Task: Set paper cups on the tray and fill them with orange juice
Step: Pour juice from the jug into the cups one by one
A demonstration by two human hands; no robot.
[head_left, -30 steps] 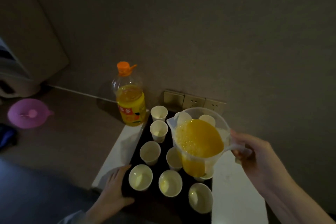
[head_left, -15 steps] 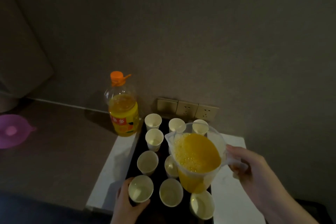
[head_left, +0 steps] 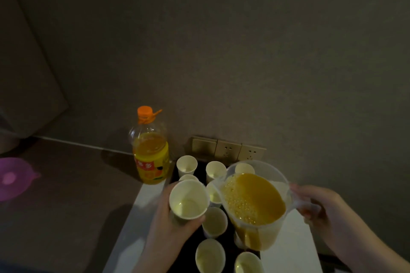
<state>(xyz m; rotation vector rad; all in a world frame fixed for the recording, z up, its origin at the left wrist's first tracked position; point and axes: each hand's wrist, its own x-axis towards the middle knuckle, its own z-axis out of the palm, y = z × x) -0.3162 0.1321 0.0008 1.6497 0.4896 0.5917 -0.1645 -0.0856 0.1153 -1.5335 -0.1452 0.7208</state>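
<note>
The room is dim. A plain wall [head_left: 221, 40] carries three sockets [head_left: 228, 150] just above a white table [head_left: 142, 210]. A purple lid [head_left: 13, 179] lies on the brown floor [head_left: 66, 195].

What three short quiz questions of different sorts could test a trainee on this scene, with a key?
1. True or false: the left hand holds a paper cup lifted off the black tray.
2. The right hand grips: A) the juice bottle; B) the pitcher; C) nothing.
3. Fill in: the bottle's cap is ____.

Key: 1 true; 2 B; 3 orange.
</note>
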